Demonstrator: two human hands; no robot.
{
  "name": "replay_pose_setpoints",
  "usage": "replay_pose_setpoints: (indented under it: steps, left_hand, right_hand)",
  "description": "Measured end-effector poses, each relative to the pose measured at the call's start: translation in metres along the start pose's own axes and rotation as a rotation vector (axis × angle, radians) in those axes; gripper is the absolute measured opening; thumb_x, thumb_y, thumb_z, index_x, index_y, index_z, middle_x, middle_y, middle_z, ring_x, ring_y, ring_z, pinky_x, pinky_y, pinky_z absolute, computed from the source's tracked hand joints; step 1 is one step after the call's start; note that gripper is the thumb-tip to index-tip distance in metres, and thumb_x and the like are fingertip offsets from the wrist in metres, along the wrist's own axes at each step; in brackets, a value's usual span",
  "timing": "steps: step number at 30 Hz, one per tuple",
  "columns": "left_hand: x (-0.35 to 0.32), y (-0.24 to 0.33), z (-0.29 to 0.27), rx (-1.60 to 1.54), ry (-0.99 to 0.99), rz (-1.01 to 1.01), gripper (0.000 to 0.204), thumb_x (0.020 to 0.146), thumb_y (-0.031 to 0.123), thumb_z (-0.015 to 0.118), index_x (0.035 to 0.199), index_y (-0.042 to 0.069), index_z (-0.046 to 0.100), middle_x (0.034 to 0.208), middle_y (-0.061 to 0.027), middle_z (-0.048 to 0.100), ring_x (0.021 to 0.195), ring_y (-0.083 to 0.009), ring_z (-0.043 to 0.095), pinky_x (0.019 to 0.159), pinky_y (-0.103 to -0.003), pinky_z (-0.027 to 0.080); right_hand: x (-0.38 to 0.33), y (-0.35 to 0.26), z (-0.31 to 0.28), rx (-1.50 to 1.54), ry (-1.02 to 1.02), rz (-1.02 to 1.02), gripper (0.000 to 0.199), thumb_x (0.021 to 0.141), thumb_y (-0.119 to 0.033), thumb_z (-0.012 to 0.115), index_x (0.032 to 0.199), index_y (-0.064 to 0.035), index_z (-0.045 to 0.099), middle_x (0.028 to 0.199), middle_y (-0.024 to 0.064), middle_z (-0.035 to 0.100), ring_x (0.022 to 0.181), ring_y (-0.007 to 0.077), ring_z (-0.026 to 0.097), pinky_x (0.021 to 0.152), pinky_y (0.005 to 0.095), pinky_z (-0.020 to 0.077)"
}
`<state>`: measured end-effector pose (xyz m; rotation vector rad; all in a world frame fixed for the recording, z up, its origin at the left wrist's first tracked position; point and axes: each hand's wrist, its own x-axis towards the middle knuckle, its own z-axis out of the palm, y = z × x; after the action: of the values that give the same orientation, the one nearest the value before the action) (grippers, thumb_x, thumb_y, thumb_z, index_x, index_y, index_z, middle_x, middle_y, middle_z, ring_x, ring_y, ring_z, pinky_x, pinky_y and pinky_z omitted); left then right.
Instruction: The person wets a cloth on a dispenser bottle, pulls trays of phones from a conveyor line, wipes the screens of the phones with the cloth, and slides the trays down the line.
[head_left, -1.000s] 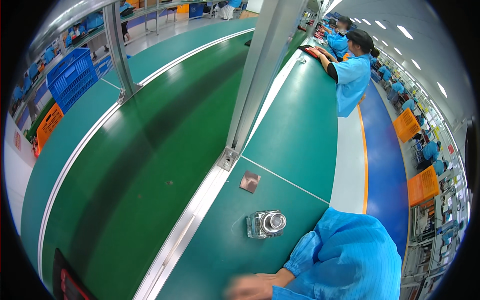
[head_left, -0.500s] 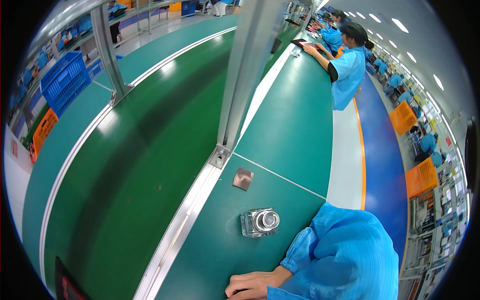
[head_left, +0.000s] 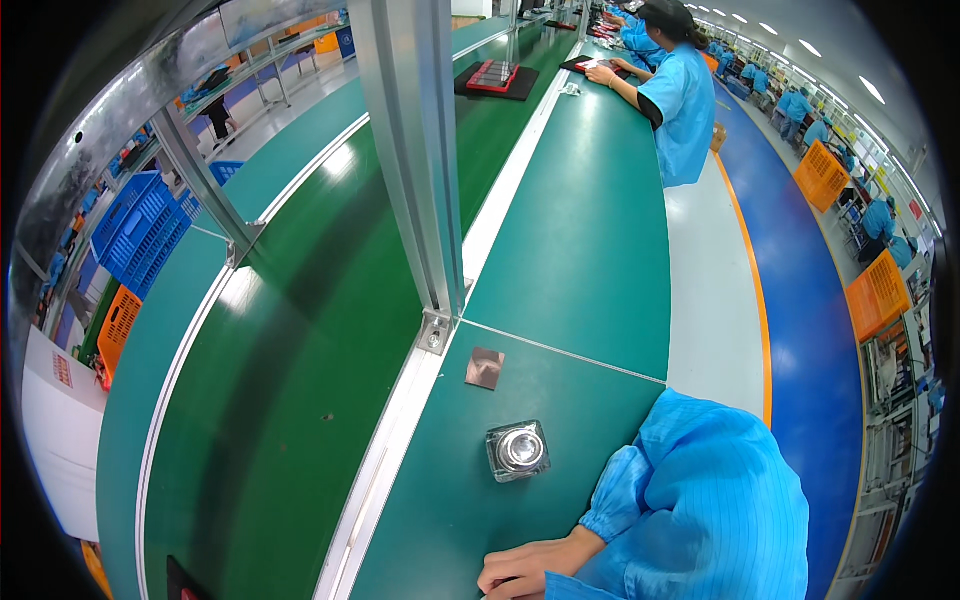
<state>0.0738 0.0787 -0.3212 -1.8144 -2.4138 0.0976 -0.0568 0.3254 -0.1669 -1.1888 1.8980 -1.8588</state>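
My right hand (head_left: 522, 572) rests on the green table (head_left: 570, 270) at the bottom edge, fingers curled in and holding nothing. Its blue sleeve (head_left: 640, 480) comes in from the right. A second bit of blue sleeve lies under the wrist. My left hand is out of view. A small square clear-glass bottle with a round silver cap (head_left: 518, 450) stands on the table just beyond the hand, apart from it. Farther off lies a small brownish square plate (head_left: 485, 368).
A dark green conveyor belt (head_left: 300, 380) runs along the left of the table, past an aluminium post (head_left: 415, 170). A person in blue (head_left: 680, 100) works farther down, near a black tray (head_left: 497, 78). Blue crates (head_left: 140, 225) and orange crates (head_left: 878, 295) stand at the sides.
Only the view has shifted a little, so the bottle and plate sit slightly differently in the picture. My hand and the things on the table have stayed put.
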Motion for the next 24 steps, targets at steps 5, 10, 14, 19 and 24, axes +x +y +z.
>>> replay_pose_setpoints:
  steps: [5,10,14,19,24]
  left_hand:
    - [0.010,0.004,-0.001,0.025,0.025,0.004,0.055,0.094,0.026,0.051,0.146,0.011,0.038,0.148,-0.0135,0.039,0.135,-0.0335,0.038,0.112,-0.045,0.033]
    - [0.018,0.001,0.001,0.059,0.053,0.009,0.054,0.095,0.026,0.050,0.146,0.011,0.039,0.147,-0.0134,0.040,0.134,-0.0331,0.039,0.111,-0.045,0.034]
    - [0.026,0.005,-0.002,0.077,0.069,0.019,0.054,0.095,0.027,0.050,0.145,0.010,0.039,0.147,-0.0133,0.040,0.133,-0.0327,0.039,0.111,-0.044,0.034]
    - [0.033,0.001,-0.006,0.124,0.088,0.039,0.053,0.096,0.027,0.050,0.145,0.010,0.040,0.146,-0.0132,0.041,0.133,-0.0323,0.040,0.111,-0.044,0.035]
    - [0.038,-0.006,-0.009,0.189,0.106,0.054,0.052,0.096,0.027,0.049,0.144,0.010,0.040,0.145,-0.0130,0.042,0.132,-0.0318,0.041,0.110,-0.043,0.035]
  right_hand:
    - [0.002,-0.004,-0.004,0.035,-0.014,0.043,0.019,0.098,-0.013,0.057,0.114,-0.0034,0.061,0.106,0.0127,0.054,0.096,0.0291,0.056,0.080,0.0359,0.0479]
    - [0.005,-0.005,-0.007,0.081,-0.006,0.047,0.017,0.099,-0.012,0.056,0.112,-0.0022,0.060,0.108,0.0131,0.054,0.097,0.0293,0.056,0.081,0.0361,0.0476]
    - [0.003,-0.004,-0.006,0.119,0.023,0.045,0.017,0.098,-0.012,0.058,0.111,-0.0012,0.058,0.109,0.0143,0.055,0.096,0.0310,0.056,0.080,0.0371,0.0473]
    - [0.004,-0.003,-0.006,0.113,0.037,0.020,0.017,0.098,-0.013,0.058,0.110,-0.0007,0.058,0.107,0.0157,0.055,0.094,0.0321,0.056,0.079,0.0383,0.0474]
    - [0.006,-0.008,-0.010,0.126,0.030,-0.001,0.017,0.097,-0.012,0.058,0.109,0.0003,0.059,0.107,0.0161,0.055,0.094,0.0327,0.056,0.079,0.0393,0.0472]
